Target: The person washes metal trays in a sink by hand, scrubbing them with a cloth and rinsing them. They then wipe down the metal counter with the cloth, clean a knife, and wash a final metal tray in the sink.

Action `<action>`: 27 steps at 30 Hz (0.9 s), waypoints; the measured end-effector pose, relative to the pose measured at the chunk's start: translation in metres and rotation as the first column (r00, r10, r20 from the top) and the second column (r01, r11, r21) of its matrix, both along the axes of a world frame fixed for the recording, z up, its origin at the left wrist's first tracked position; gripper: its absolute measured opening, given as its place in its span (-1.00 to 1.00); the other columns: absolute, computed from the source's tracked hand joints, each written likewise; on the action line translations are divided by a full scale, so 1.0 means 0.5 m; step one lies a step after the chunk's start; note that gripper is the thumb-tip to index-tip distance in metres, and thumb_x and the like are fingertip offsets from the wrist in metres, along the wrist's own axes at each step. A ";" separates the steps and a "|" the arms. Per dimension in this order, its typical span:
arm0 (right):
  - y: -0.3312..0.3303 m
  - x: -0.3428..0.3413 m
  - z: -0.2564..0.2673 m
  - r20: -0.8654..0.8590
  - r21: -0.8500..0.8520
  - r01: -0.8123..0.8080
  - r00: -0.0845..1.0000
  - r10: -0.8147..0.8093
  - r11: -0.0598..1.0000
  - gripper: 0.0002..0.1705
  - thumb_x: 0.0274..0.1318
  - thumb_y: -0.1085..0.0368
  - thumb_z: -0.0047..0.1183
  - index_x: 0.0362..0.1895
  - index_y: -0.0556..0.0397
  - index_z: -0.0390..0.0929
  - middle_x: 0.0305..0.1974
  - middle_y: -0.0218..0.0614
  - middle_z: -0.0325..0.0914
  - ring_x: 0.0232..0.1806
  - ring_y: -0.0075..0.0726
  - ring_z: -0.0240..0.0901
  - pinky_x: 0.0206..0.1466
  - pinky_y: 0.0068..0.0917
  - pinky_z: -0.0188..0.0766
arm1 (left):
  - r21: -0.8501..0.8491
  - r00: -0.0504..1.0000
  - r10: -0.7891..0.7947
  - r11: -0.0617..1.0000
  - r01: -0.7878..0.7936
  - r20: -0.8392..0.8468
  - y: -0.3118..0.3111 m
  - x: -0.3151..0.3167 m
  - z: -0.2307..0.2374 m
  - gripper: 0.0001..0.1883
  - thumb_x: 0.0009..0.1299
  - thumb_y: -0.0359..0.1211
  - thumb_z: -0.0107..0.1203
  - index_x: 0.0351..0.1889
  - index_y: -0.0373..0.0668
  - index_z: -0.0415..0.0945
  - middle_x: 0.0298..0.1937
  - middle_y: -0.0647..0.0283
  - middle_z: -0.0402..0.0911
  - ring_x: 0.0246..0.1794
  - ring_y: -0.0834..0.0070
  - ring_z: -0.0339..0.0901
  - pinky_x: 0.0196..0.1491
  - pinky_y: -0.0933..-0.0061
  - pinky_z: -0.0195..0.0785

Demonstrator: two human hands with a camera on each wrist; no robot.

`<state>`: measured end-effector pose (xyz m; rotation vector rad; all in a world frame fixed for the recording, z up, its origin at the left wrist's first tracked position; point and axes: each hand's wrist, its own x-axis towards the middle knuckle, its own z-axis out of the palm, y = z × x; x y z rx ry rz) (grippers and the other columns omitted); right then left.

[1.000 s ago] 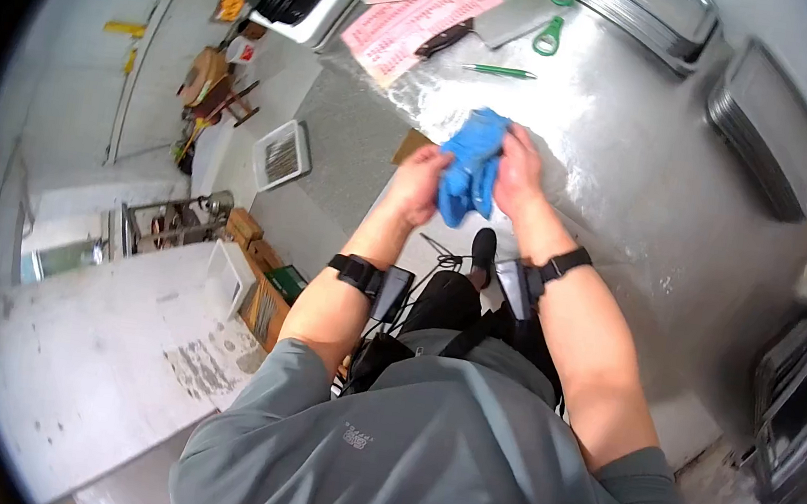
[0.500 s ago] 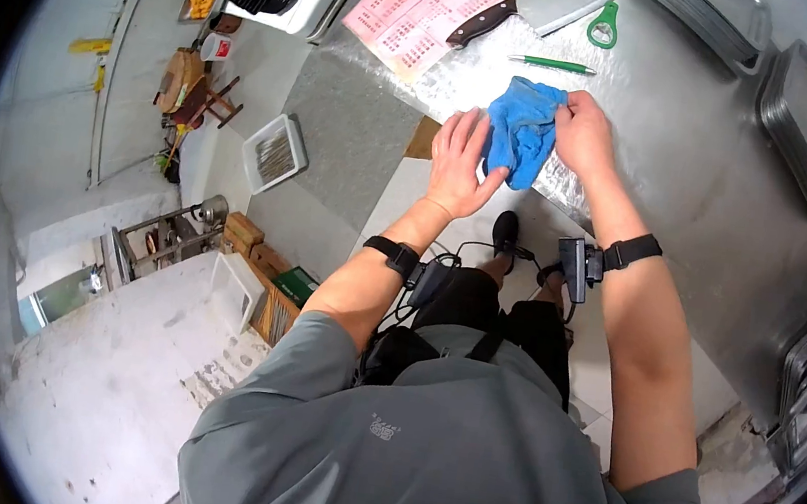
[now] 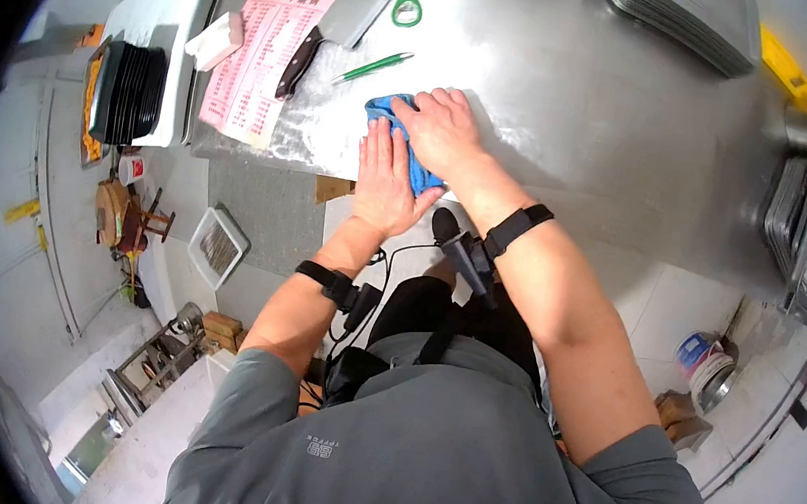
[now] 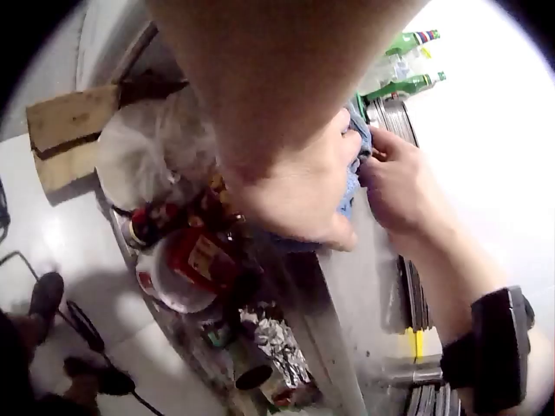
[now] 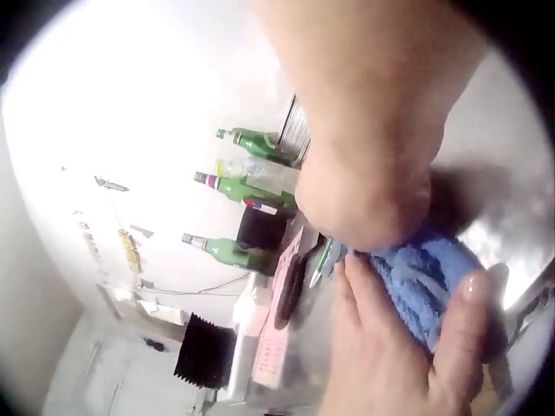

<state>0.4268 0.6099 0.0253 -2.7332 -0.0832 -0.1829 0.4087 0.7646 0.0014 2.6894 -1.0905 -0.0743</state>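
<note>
A crumpled blue cloth [image 3: 420, 175] lies on the metal table [image 3: 583, 103] near its front edge. My left hand [image 3: 389, 182] rests on the cloth with fingers extended. Just right of it and touching the cloth's upper part is my right hand [image 3: 441, 132], its fingertips over the blue fabric. In the right wrist view the cloth [image 5: 425, 286] shows beside the left hand's thumb and fingers [image 5: 368, 299]. The left wrist view has the right hand [image 4: 401, 186] at the far side of the cloth [image 4: 351, 186], fingers bent.
Beyond the cloth lie a green pen [image 3: 374, 67], a dark-handled knife [image 3: 299, 64], a pink printed sheet [image 3: 263, 64] and green-handled scissors [image 3: 408, 3]. Stacked metal trays [image 3: 683, 24] stand at the back right. Green bottles [image 5: 227, 252] show in the right wrist view.
The cloth, raised between both hands earlier, is now down on the table. Both hands have come together over it, and the head view has turned, showing more of the table's right side.
</note>
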 end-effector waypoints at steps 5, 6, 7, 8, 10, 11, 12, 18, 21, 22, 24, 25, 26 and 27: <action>-0.159 -0.044 -0.012 -0.101 -0.137 -0.269 0.961 0.256 0.953 -0.58 0.13 0.15 -0.12 0.10 -0.40 0.51 -0.13 -0.35 0.53 0.08 -0.27 0.37 0.22 -0.27 0.15 | 0.040 0.996 0.022 0.999 -0.019 -0.083 -0.144 -0.092 0.013 0.11 0.19 0.22 0.07 0.32 -0.60 -0.10 0.38 -0.48 -0.16 0.44 -0.31 -0.25 0.40 -0.21 -0.35; -0.193 -0.055 -0.019 -0.080 -0.177 -0.274 0.961 0.263 0.945 -0.59 0.12 0.18 -0.12 0.07 -0.43 0.53 -0.13 -0.34 0.53 0.10 -0.26 0.37 0.26 -0.29 0.12 | 0.057 0.996 -0.012 0.998 0.017 -0.086 -0.170 -0.107 0.011 0.11 0.20 0.23 0.07 0.31 -0.63 -0.09 0.36 -0.51 -0.17 0.44 -0.32 -0.26 0.40 -0.22 -0.34; -0.236 -0.063 -0.024 -0.065 -0.205 -0.301 0.954 0.294 0.931 -0.59 0.11 0.19 -0.11 0.06 -0.43 0.54 -0.13 -0.34 0.53 0.10 -0.26 0.37 0.26 -0.30 0.13 | 0.035 0.990 -0.026 0.999 0.031 -0.138 -0.203 -0.124 0.018 0.12 0.20 0.23 0.06 0.31 -0.64 -0.09 0.37 -0.51 -0.20 0.45 -0.31 -0.30 0.40 -0.21 -0.36; -0.280 -0.071 -0.024 -0.047 -0.233 -0.329 0.944 0.327 0.915 -0.59 0.10 0.20 -0.10 0.05 -0.42 0.56 -0.13 -0.35 0.53 0.09 -0.25 0.37 0.26 -0.31 0.13 | 0.032 0.988 -0.039 0.999 0.044 -0.151 -0.237 -0.140 0.024 0.12 0.20 0.24 0.05 0.32 -0.63 -0.09 0.38 -0.49 -0.21 0.45 -0.30 -0.32 0.41 -0.20 -0.38; -0.366 -0.094 0.000 -0.151 -0.218 -0.385 0.921 0.359 0.897 -0.60 0.08 0.24 -0.09 0.01 -0.40 0.58 -0.14 -0.36 0.53 0.11 -0.26 0.36 0.27 -0.34 0.13 | 0.045 0.984 -0.064 0.996 0.072 -0.167 -0.301 -0.175 0.031 0.12 0.21 0.27 0.00 0.34 -0.60 -0.09 0.40 -0.46 -0.23 0.46 -0.28 -0.35 0.41 -0.18 -0.41; -0.407 -0.108 0.000 -0.169 -0.227 -0.390 0.918 0.358 0.892 -0.58 0.07 0.27 -0.10 0.04 -0.35 0.57 -0.07 -0.31 0.51 0.13 -0.22 0.34 0.28 -0.31 0.13 | 0.054 0.983 -0.081 0.994 0.091 -0.166 -0.334 -0.187 0.031 0.12 0.22 0.29 -0.04 0.34 -0.59 -0.09 0.41 -0.44 -0.23 0.47 -0.27 -0.36 0.42 -0.17 -0.42; -0.440 -0.123 -0.001 -0.190 -0.235 -0.395 0.915 0.356 0.888 -0.56 0.06 0.29 -0.11 0.06 -0.30 0.56 -0.01 -0.26 0.48 0.15 -0.19 0.31 0.29 -0.29 0.12 | 0.053 0.982 -0.096 0.993 0.105 -0.163 -0.363 -0.199 0.030 0.12 0.22 0.31 -0.06 0.35 -0.58 -0.09 0.42 -0.42 -0.23 0.47 -0.26 -0.36 0.42 -0.17 -0.43; -0.545 -0.179 0.038 -0.147 -0.192 -0.399 0.915 0.376 0.897 -0.58 0.05 0.37 -0.06 0.04 -0.19 0.55 0.24 -0.34 0.32 0.28 -0.25 0.21 0.35 -0.26 0.08 | 0.043 0.976 -0.159 0.985 0.168 -0.151 -0.466 -0.245 0.023 0.15 0.20 0.36 -0.11 0.37 -0.54 -0.10 0.42 -0.39 -0.22 0.48 -0.22 -0.37 0.42 -0.18 -0.48; -0.577 -0.194 0.026 -0.082 -0.096 -0.438 0.898 0.432 0.894 -0.55 0.04 0.40 -0.06 0.09 -0.10 0.50 0.28 -0.34 0.29 0.33 -0.22 0.16 0.37 -0.21 0.06 | 0.040 0.974 -0.158 0.985 0.166 -0.162 -0.493 -0.260 0.025 0.17 0.18 0.38 -0.10 0.37 -0.53 -0.10 0.42 -0.39 -0.22 0.48 -0.22 -0.37 0.41 -0.19 -0.48; -0.587 -0.206 0.020 -0.050 -0.084 -0.477 0.879 0.474 0.875 -0.53 0.04 0.39 -0.06 0.11 -0.03 0.47 0.27 -0.32 0.31 0.33 -0.20 0.16 0.37 -0.21 0.07 | 0.045 0.974 -0.155 0.985 0.164 -0.166 -0.501 -0.269 0.024 0.17 0.18 0.38 -0.10 0.37 -0.53 -0.10 0.42 -0.39 -0.22 0.48 -0.22 -0.37 0.41 -0.19 -0.48; -0.610 -0.226 0.014 -0.126 -0.061 -0.497 0.864 0.487 0.866 -0.54 0.06 0.39 -0.07 0.11 -0.03 0.47 0.28 -0.33 0.30 0.35 -0.20 0.13 0.38 -0.18 0.05 | -0.001 0.966 -0.199 0.979 0.202 -0.167 -0.523 -0.278 0.019 0.20 0.14 0.41 -0.09 0.38 -0.51 -0.10 0.43 -0.37 -0.21 0.48 -0.22 -0.36 0.41 -0.19 -0.48; -0.621 -0.238 0.012 -0.204 -0.038 -0.513 0.844 0.496 0.858 -0.55 0.08 0.38 -0.08 0.12 -0.03 0.47 0.29 -0.33 0.28 0.37 -0.19 0.10 0.40 -0.16 0.02 | 0.004 0.966 -0.199 0.979 0.203 -0.164 -0.533 -0.282 0.018 0.20 0.14 0.41 -0.09 0.38 -0.51 -0.10 0.43 -0.37 -0.21 0.48 -0.22 -0.36 0.41 -0.19 -0.48; -0.633 -0.254 0.008 -0.201 -0.034 -0.511 0.845 0.495 0.859 -0.55 0.08 0.38 -0.08 0.12 -0.03 0.47 0.29 -0.33 0.28 0.37 -0.19 0.10 0.40 -0.16 0.02 | 0.001 0.964 -0.214 0.976 0.216 -0.160 -0.542 -0.287 0.015 0.21 0.13 0.42 -0.09 0.38 -0.50 -0.09 0.43 -0.37 -0.21 0.48 -0.22 -0.36 0.41 -0.20 -0.48; -0.647 -0.272 0.003 -0.188 -0.095 -0.470 0.874 0.448 0.877 -0.55 0.09 0.38 -0.08 0.13 -0.05 0.46 0.30 -0.38 0.27 0.39 -0.21 0.07 0.42 -0.13 -0.01 | -0.003 0.961 -0.228 0.973 0.231 -0.155 -0.549 -0.293 0.012 0.22 0.11 0.43 -0.08 0.38 -0.49 -0.09 0.43 -0.36 -0.21 0.48 -0.22 -0.35 0.41 -0.20 -0.47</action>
